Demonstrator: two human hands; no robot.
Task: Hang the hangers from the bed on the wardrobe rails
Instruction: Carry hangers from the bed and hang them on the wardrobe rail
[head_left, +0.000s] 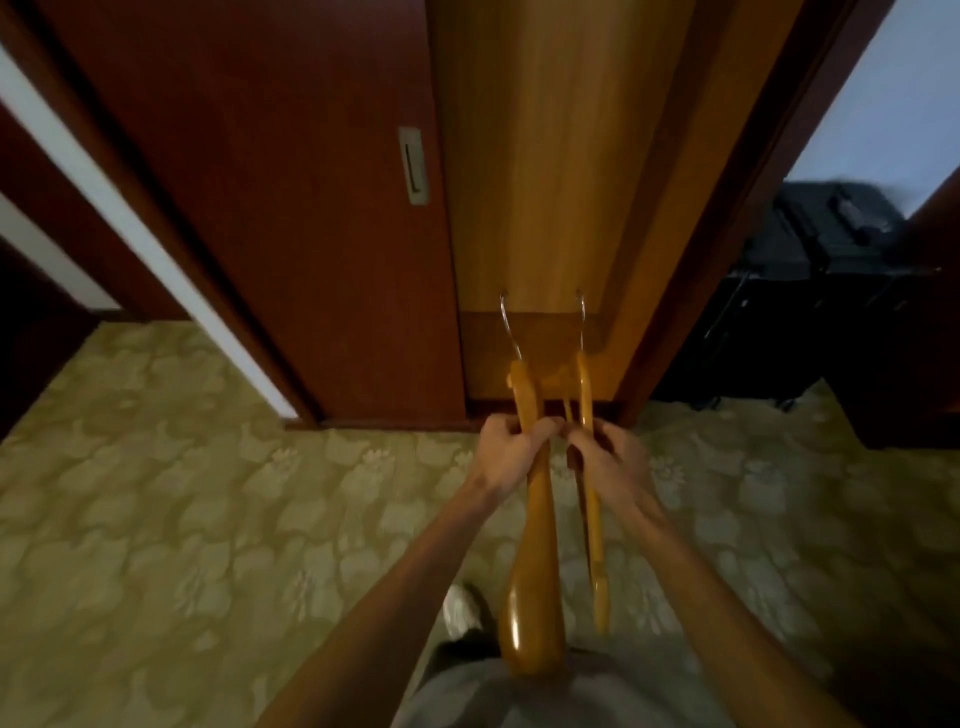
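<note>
I hold two wooden hangers side by side in front of the wardrobe, their metal hooks pointing away from me. My left hand grips the thick left hanger near its middle. My right hand grips the thinner right hanger. Both hooks hang in front of the open wardrobe section, low near its base. No rail shows in this view, and neither does the bed.
A dark red sliding door with a recessed metal handle covers the wardrobe's left part. Patterned green carpet covers the floor. Black cases stand at the right. My foot is below the hangers.
</note>
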